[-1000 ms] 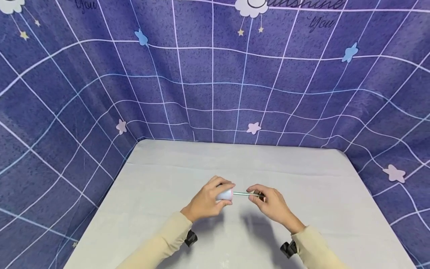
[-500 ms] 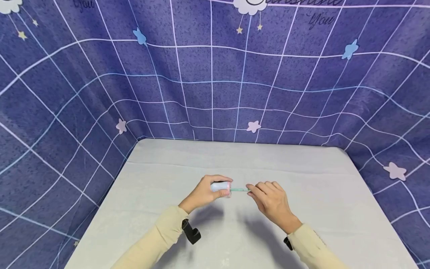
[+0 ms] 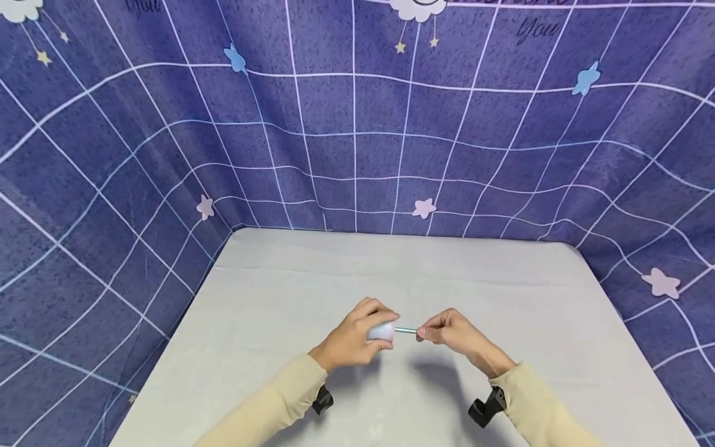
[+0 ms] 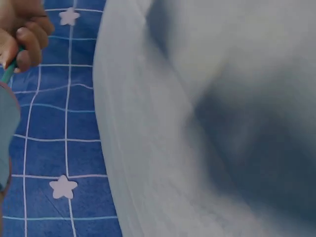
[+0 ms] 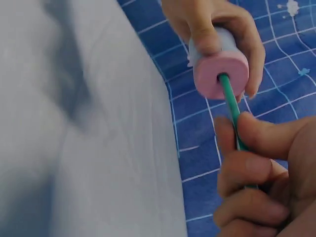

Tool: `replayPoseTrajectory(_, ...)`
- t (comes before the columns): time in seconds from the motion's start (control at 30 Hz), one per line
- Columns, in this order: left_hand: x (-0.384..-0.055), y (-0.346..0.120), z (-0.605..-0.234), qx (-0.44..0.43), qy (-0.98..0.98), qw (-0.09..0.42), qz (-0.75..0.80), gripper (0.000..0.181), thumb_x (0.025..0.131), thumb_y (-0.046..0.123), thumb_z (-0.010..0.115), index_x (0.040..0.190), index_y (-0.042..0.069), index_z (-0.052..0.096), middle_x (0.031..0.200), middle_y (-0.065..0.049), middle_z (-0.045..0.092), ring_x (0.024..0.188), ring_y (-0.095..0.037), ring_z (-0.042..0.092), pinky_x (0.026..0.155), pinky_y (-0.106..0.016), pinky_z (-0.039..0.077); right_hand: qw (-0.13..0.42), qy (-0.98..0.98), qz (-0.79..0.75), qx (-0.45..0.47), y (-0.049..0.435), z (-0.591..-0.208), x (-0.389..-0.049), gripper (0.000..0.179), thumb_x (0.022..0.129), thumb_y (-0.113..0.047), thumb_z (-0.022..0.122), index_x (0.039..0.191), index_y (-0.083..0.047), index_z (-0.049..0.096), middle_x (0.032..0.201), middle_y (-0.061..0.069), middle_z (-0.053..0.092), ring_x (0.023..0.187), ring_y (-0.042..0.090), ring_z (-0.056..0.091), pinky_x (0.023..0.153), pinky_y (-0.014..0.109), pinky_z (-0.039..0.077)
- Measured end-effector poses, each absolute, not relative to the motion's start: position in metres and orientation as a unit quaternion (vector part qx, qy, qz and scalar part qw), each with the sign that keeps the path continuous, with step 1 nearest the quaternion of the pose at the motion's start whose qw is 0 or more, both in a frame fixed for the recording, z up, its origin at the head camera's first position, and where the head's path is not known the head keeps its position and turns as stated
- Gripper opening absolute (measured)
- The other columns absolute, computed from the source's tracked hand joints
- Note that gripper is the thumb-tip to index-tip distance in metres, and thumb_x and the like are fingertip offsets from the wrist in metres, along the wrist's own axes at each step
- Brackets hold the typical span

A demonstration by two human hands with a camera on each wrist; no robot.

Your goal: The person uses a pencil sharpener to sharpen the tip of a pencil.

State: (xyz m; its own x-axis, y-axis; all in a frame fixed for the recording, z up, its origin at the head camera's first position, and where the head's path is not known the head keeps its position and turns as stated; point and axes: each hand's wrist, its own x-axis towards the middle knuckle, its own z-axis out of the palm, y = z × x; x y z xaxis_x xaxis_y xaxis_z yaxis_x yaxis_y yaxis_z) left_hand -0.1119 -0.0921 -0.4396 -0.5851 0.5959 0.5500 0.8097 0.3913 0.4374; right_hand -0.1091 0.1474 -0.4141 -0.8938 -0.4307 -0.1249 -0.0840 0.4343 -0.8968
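Observation:
My left hand (image 3: 352, 335) grips a pale blue pencil sharpener (image 3: 381, 331), fingers over the top and thumb below. Its pink end face (image 5: 210, 81), with a round hole in it, points toward my right hand (image 3: 449, 332). A green pencil (image 5: 230, 98) runs from that hole to the right hand, its tip hidden inside the sharpener. In the right wrist view, thumb and forefinger pinch the pencil while the other fingers curl in around its rear part. Both hands are held above the table. The left wrist view catches only an edge of the sharpener's body (image 4: 7, 118).
A white-covered table (image 3: 313, 273) lies under the hands, with their shadows on it. Purple-blue grid curtains (image 3: 357, 155) with stars hang at the back and both sides. Each wrist carries a small black camera (image 3: 487, 406).
My right hand has rolled over and back, its fingers shifting their hold on the pencil. The left hand has turned the sharpener slightly and moved a little right since half a second ago.

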Motion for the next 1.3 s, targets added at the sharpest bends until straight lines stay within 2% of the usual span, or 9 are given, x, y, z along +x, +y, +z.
replayPoseTrajectory(0.13, -0.115, -0.094, -0.437, -0.418, -0.82, 0.166, -0.353, 0.048, 0.072, 0.014, 0.082, 0.116, 0.005, 0.065, 0.108, -0.005, 0.061, 0.1, -0.017, 0.055, 0.084, -0.024, 0.05, 0.106, 0.862, -0.465, -0.174, 0.146, -0.417, -0.11, 0.016, 0.088, -0.018, 0.067, 0.087, -0.004, 0.075, 0.059, -0.01, 0.051, 0.052, 0.002, 0.039, 0.049, 0.019, 0.032)
replayPoseTrajectory(0.33, -0.123, -0.098, -0.422, -0.325, -0.835, 0.086, -0.437, 0.044, 0.074, 0.013, 0.08, 0.116, 0.009, 0.067, 0.103, -0.004, 0.065, 0.085, -0.013, 0.057, 0.07, -0.023, 0.049, -0.198, 0.888, -0.312, -0.275, 0.142, -0.426, -0.106, 0.016, 0.081, -0.021, 0.074, 0.096, -0.016, 0.073, 0.073, -0.011, 0.063, 0.057, 0.002, 0.05, 0.05, 0.022, 0.04)
replayPoseTrajectory(0.47, -0.13, -0.102, -0.414, -0.291, -0.833, 0.015, -0.471, 0.038, 0.079, 0.015, 0.077, 0.115, 0.009, 0.068, 0.105, -0.006, 0.068, 0.081, -0.011, 0.057, 0.07, -0.023, 0.048, -0.361, 0.844, -0.212, -0.336, 0.142, -0.434, -0.108, 0.019, 0.091, -0.026, 0.063, 0.1, -0.011, 0.071, 0.083, -0.004, 0.067, 0.065, 0.011, 0.059, 0.061, 0.029, 0.047)
replayPoseTrajectory(0.7, -0.137, -0.104, -0.407, -0.277, -0.8, -0.101, -0.523, 0.03, 0.087, 0.01, 0.068, 0.116, 0.001, 0.066, 0.106, -0.016, 0.068, 0.085, -0.009, 0.059, 0.075, -0.022, 0.051, -0.484, 0.762, -0.182, -0.39, 0.143, -0.44, -0.115, 0.028, 0.099, -0.023, 0.05, 0.094, -0.007, 0.073, 0.075, -0.002, 0.065, 0.057, 0.012, 0.055, 0.054, 0.024, 0.041)
replayPoseTrajectory(0.83, -0.133, -0.099, -0.408, -0.288, -0.794, -0.095, -0.527, 0.031, 0.086, 0.011, 0.068, 0.116, 0.0, 0.065, 0.106, -0.016, 0.067, 0.086, -0.011, 0.057, 0.075, -0.023, 0.05, -0.514, 0.745, -0.176, -0.387, 0.143, -0.44, -0.116, 0.028, 0.099, -0.021, 0.05, 0.086, -0.009, 0.073, 0.065, -0.004, 0.058, 0.047, 0.008, 0.039, 0.043, 0.02, 0.028)
replayPoseTrajectory(0.93, -0.126, -0.095, -0.414, -0.311, -0.807, -0.051, -0.499, 0.035, 0.081, 0.011, 0.074, 0.115, 0.005, 0.065, 0.103, -0.01, 0.066, 0.083, -0.011, 0.054, 0.073, -0.023, 0.048, -0.471, 0.769, -0.193, -0.388, 0.145, -0.438, -0.111, 0.031, 0.099, -0.023, 0.05, 0.081, -0.011, 0.072, 0.059, -0.006, 0.051, 0.044, 0.004, 0.032, 0.04, 0.015, 0.024)
replayPoseTrajectory(1.0, -0.121, -0.094, -0.42, -0.334, -0.817, -0.008, -0.471, 0.039, 0.078, 0.01, 0.077, 0.114, 0.007, 0.065, 0.101, -0.006, 0.064, 0.083, -0.011, 0.053, 0.072, -0.023, 0.047, -0.388, 0.804, -0.232, -0.387, 0.147, -0.434, -0.106, 0.025, 0.095, -0.021, 0.056, 0.08, -0.012, 0.073, 0.058, -0.008, 0.052, 0.044, -0.001, 0.032, 0.04, 0.012, 0.025)
replayPoseTrajectory(1.2, -0.113, -0.089, -0.433, -0.455, -0.811, 0.149, -0.337, 0.046, 0.073, 0.016, 0.081, 0.114, 0.006, 0.063, 0.108, -0.004, 0.059, 0.098, -0.014, 0.053, 0.084, -0.022, 0.048, 0.12, 0.821, -0.505, -0.238, 0.161, -0.416, -0.104, 0.017, 0.087, -0.008, 0.063, 0.092, 0.005, 0.073, 0.065, -0.007, 0.06, 0.051, -0.003, 0.036, 0.048, 0.015, 0.032)
replayPoseTrajectory(1.3, -0.113, -0.088, -0.438, -0.515, -0.789, 0.21, -0.261, 0.048, 0.074, 0.02, 0.081, 0.115, 0.004, 0.062, 0.11, -0.006, 0.059, 0.099, -0.016, 0.053, 0.087, -0.021, 0.047, 0.262, 0.777, -0.546, -0.171, 0.167, -0.413, -0.107, 0.024, 0.089, -0.007, 0.059, 0.096, 0.014, 0.068, 0.059, -0.007, 0.052, 0.05, 0.001, 0.034, 0.047, 0.016, 0.03)
